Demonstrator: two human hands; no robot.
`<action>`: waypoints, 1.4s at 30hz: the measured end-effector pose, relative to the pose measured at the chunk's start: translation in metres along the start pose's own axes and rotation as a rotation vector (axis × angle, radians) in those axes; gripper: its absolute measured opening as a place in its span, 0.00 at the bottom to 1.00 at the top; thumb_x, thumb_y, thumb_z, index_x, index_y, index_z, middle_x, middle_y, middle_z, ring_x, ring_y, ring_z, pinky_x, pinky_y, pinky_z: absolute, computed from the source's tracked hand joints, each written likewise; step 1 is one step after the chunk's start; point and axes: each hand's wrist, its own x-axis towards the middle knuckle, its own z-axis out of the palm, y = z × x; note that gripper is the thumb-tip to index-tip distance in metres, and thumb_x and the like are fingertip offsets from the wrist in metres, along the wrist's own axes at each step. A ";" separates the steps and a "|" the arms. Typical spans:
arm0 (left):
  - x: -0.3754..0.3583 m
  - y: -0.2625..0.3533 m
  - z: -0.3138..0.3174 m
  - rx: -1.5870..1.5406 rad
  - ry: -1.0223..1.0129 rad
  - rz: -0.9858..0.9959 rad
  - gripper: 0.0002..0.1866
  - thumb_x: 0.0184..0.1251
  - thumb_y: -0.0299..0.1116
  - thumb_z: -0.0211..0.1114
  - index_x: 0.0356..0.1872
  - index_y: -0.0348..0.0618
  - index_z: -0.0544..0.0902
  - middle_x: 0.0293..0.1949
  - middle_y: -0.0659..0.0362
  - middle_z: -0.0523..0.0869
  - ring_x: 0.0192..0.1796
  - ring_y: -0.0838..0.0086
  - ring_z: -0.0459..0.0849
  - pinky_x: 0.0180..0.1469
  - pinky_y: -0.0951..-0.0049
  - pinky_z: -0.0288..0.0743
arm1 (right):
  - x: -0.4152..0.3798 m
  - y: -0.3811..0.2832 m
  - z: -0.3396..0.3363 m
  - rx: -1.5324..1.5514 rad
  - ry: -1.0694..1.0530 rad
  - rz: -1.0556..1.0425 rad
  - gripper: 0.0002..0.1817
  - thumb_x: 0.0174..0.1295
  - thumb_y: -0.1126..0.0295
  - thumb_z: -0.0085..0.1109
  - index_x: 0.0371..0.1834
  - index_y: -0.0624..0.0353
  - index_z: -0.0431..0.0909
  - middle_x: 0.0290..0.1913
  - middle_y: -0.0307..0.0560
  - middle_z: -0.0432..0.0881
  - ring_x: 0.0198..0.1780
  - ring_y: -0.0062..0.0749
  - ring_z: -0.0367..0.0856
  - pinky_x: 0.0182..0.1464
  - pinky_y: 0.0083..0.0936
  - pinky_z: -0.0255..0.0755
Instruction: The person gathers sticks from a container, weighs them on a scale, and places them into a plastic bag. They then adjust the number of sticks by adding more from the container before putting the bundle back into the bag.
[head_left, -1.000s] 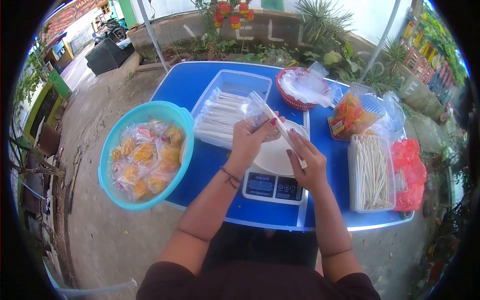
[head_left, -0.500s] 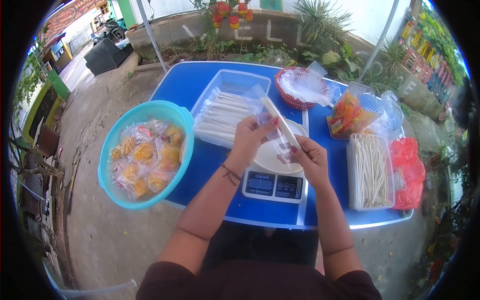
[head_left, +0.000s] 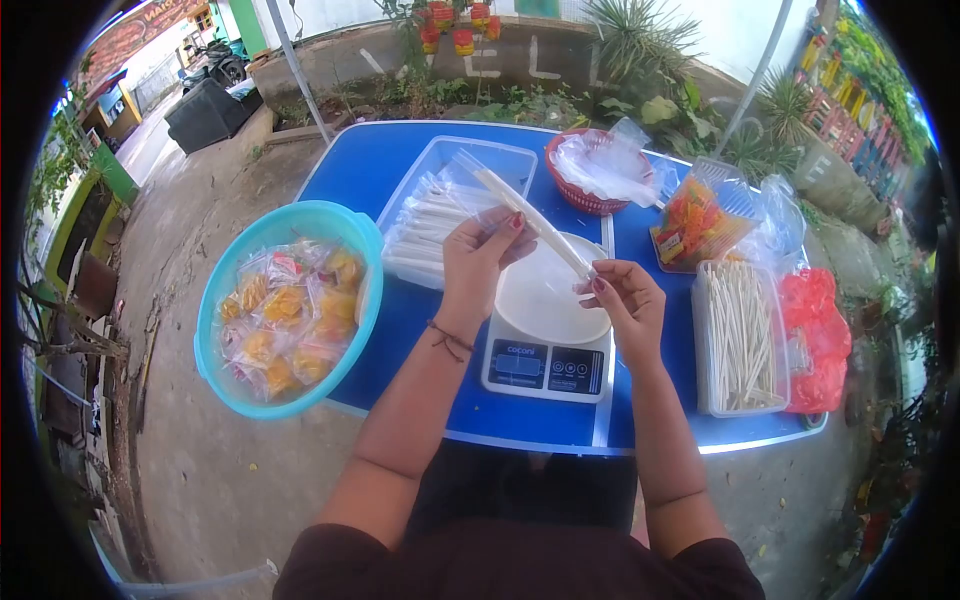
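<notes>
A slim clear plastic packet with pale sticks inside [head_left: 548, 232] slants above the scale, its upper end pointing to the back left. My left hand [head_left: 476, 255] is closed around its middle, thumb on top. At its lower right end, my right hand [head_left: 632, 305] pinches the plastic between thumb and fingers. Beneath both hands, a white round dish [head_left: 535, 310] sits on a white digital kitchen scale [head_left: 545, 368]. Left of the packet, a clear plastic tub [head_left: 505, 158] holds several similar filled packets [head_left: 425, 225].
A teal basin [head_left: 208, 345] with bagged yellow snacks stands at the left. On the blue table [head_left: 360, 160], a red basket [head_left: 590, 203] holds plastic bags. At the right are a box of loose pale sticks [head_left: 740, 340], a red bag [head_left: 815, 345] and a pack of orange snacks [head_left: 695, 225].
The packet has tilted flatter, its upper end moving left. My left hand has shifted slightly left, and my right hand has moved out to the packet's lower end.
</notes>
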 end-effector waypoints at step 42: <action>-0.018 -0.002 0.017 0.248 -0.206 -0.058 0.12 0.64 0.24 0.68 0.46 0.29 0.82 0.38 0.49 0.89 0.38 0.68 0.90 0.42 0.74 0.86 | -0.011 0.000 0.016 -0.671 0.073 -0.482 0.16 0.59 0.85 0.59 0.52 0.69 0.79 0.42 0.53 0.88 0.39 0.32 0.89 0.35 0.20 0.81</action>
